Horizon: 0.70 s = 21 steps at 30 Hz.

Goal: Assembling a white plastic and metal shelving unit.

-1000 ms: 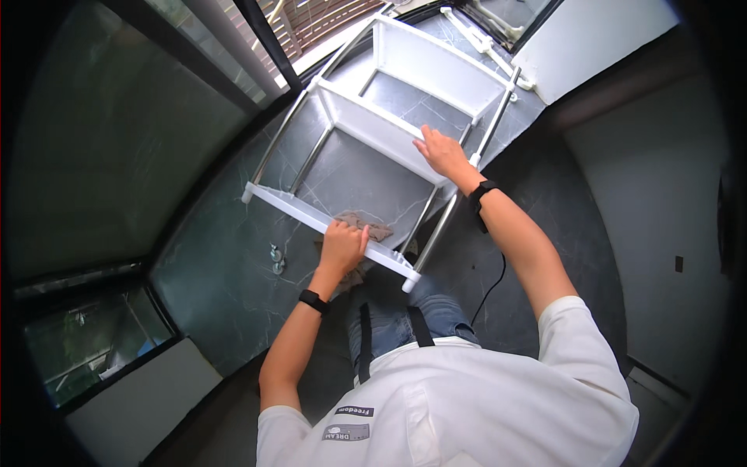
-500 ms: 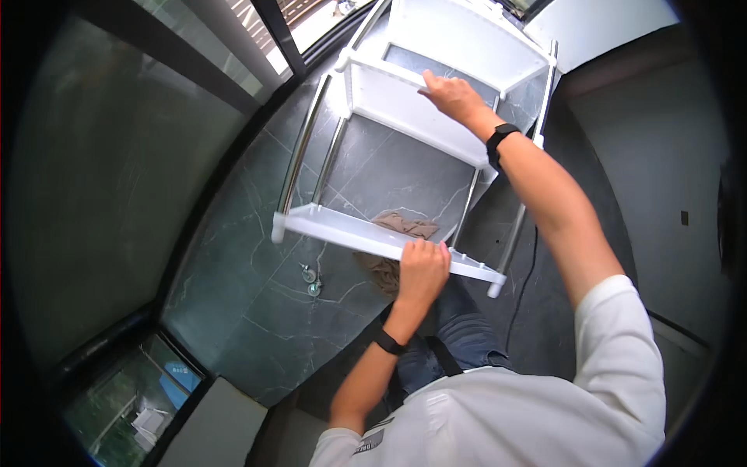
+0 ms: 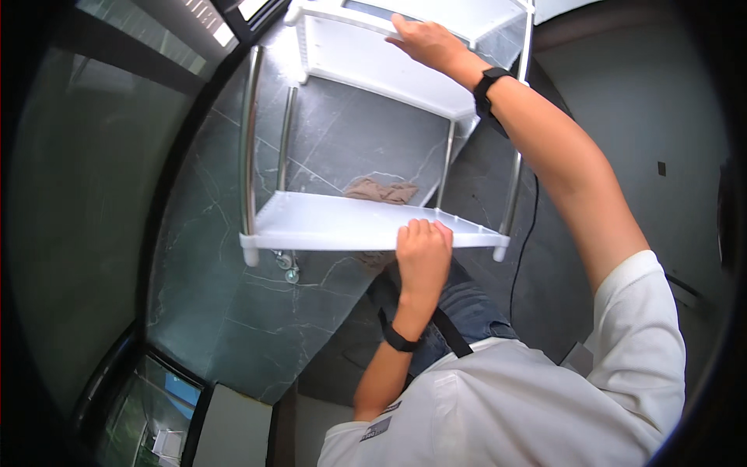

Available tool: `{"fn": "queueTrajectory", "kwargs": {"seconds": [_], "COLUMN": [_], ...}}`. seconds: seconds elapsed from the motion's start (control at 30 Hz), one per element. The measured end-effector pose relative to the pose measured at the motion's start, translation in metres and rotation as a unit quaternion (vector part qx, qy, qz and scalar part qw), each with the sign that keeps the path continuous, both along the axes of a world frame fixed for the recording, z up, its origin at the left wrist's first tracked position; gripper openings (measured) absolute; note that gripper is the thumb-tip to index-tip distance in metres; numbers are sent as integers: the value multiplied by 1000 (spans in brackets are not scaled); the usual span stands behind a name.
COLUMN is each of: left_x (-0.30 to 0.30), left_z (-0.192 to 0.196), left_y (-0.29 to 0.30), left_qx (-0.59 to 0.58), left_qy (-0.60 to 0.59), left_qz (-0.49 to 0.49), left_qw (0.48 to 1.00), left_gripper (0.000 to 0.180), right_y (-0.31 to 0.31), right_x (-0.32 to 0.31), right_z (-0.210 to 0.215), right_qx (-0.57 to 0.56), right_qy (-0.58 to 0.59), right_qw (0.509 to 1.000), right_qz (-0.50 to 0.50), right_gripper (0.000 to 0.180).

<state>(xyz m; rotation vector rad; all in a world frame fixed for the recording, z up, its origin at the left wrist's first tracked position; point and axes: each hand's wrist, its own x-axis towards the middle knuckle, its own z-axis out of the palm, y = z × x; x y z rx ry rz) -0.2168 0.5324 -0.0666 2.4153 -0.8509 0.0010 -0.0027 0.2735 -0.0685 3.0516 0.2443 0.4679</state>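
Gripping a white plastic shelf rack (image 3: 366,222) with both hands, so this looks like the handling stage of moving or setting down a small tiered storage unit. Left hand (image 3: 422,253) is curled over the front edge of the lower shelf, near its right corner, fingers wrapped onto the top surface. Right hand (image 3: 426,43) is up on the upper shelf (image 3: 381,66), palm and fingers pressed along its far edge, clamped on rather than just resting, as far as I can tell. Both wrists have black bands on them.

The rack sits over a dark marbled tile floor (image 3: 233,311), tipped toward the person, held together by shiny metal poles (image 3: 250,140) at the corners. Can't tell if its feet are actually on the floor or lifted off. There's a crumpled tan cloth (image 3: 381,191) just behind the back edge of the lower shelf, looks like it's lying on the floor under the upper tier. A thin black cable (image 3: 523,241) runs down past the right corner post.

My guess for the next move: keep both grips firm and level the thing out, since the plastic shelves will flex and the poles could slip out if it twists. Also watch that cable by the right post.
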Motion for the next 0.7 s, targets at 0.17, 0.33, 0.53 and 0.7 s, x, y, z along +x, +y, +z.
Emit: {"fn": "queueTrajectory", "kwargs": {"seconds": [0.17, 0.33, 0.53, 0.7], "left_x": [18, 25, -19, -28], "left_z": [8, 28, 4, -16], "left_y": [-5, -24, -117, -155], "left_qx": [-3, 105, -124, -192], "left_qy": [-20, 4, 356, 601], "left_qz": [-40, -88, -181, 0], "left_qw": [999, 991, 908, 776], "left_gripper": [26, 33, 35, 30], "right_y": [-2, -2, 2, -54], "right_x": [-3, -10, -33, -103], "right_z": [6, 22, 20, 26], "right_qx": [17, 84, 225, 251], "right_qy": [16, 60, 94, 112], "right_qw": [999, 994, 969, 961], "right_qz": [-22, -38, -38, 23], "right_gripper": [28, 28, 43, 42]}}
